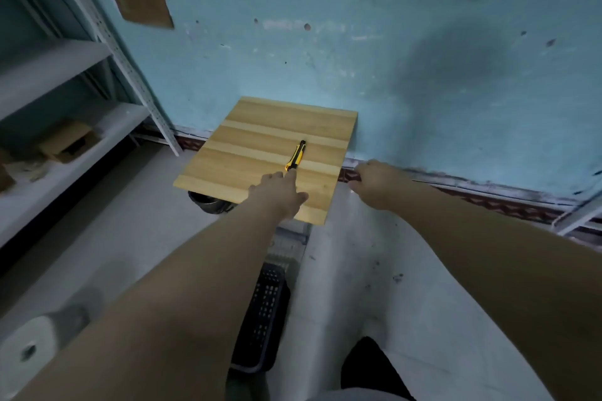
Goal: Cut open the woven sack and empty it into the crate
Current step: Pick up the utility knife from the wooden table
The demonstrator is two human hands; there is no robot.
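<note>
Seemingly the knife is just being fetched or put down; no cut shows on the sack. From the left: the left hand [280, 194] lies over the wooden board [247, 153], fingers loosely spread, fingertip at the yellow utility knife [295, 156]. Below, the black crate [265, 312] stands beside the white woven sack [400, 286]. The right hand [374, 184] curls around the sack's top edge. Next, a firm grip on the knife is needed.

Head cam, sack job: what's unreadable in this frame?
- Knife blade: too small to tell whether it is out.
- Left hand fingers: seen from behind, at the knife's near end; contact unclear.
- Right hand fingers: curled away at the sack top; grip unclear.
- Crate: mostly hidden between left arm and sack.
- Sack contents: hidden; no cut visible.
</note>
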